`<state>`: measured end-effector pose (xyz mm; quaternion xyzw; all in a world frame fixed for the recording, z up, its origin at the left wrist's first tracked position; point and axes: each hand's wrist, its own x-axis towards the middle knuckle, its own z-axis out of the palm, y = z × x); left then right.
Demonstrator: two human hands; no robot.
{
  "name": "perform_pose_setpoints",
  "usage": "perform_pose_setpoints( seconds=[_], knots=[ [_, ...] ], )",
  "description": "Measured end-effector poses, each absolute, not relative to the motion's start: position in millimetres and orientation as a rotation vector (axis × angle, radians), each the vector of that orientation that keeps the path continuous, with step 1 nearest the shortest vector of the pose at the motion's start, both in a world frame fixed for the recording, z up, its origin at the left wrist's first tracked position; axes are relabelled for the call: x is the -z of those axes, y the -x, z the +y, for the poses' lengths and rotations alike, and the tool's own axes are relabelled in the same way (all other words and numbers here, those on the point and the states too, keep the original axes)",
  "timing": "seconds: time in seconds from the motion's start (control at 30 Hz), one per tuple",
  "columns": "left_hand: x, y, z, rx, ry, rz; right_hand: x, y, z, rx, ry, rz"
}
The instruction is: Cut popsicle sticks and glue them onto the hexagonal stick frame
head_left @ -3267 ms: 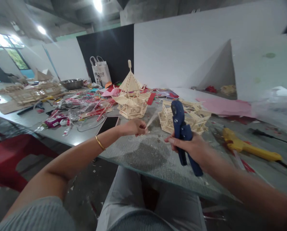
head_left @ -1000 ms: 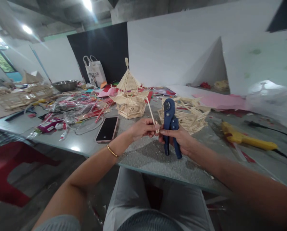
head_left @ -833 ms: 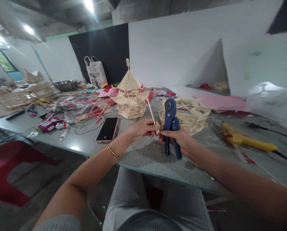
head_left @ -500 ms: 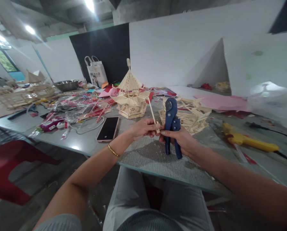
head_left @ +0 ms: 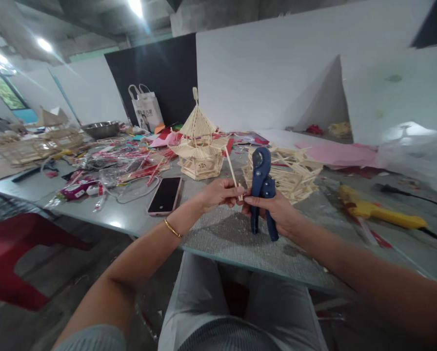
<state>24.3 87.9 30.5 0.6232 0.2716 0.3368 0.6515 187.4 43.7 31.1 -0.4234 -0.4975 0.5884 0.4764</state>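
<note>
Near the table's front edge, my left hand (head_left: pixel 222 193) pinches the lower end of thin pale wooden sticks (head_left: pixel 231 168), which point up and slightly left. My right hand (head_left: pixel 273 207) holds a blue cutter (head_left: pixel 261 178) upright, its handles hanging down, and its fingertips meet my left fingertips at the sticks' lower end. How many sticks are held is unclear. Behind my hands stands a small wooden pavilion model (head_left: pixel 200 156) with a pointed roof. A pile of wooden sticks (head_left: pixel 291 178) lies behind the cutter.
A phone (head_left: pixel 165 196) lies left of my hands. A yellow glue gun (head_left: pixel 383 213) with a black cord is at the right. Plastic wrappers and red strips (head_left: pixel 130 163) clutter the left. Farther back are a metal bowl (head_left: pixel 101 129) and a white bag (head_left: pixel 147 109). A red stool (head_left: pixel 17 243) stands lower left.
</note>
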Motion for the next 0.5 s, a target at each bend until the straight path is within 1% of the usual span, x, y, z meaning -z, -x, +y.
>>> perform_pose_setpoints(
  seconds=[0.27, 0.4, 0.5],
  knots=[
    [-25, -34, 86, -0.9, -1.566, 0.71, -26, -181, 42, -1.233, 1.082, -1.155],
    [-25, -34, 79, -0.917, -1.425, 0.69, -29, -182, 41, -1.129, 1.111, -1.234],
    [-22, -36, 77, -0.979, -1.562, 0.778, -28, -182, 41, -1.035, 1.156, -1.317]
  ],
)
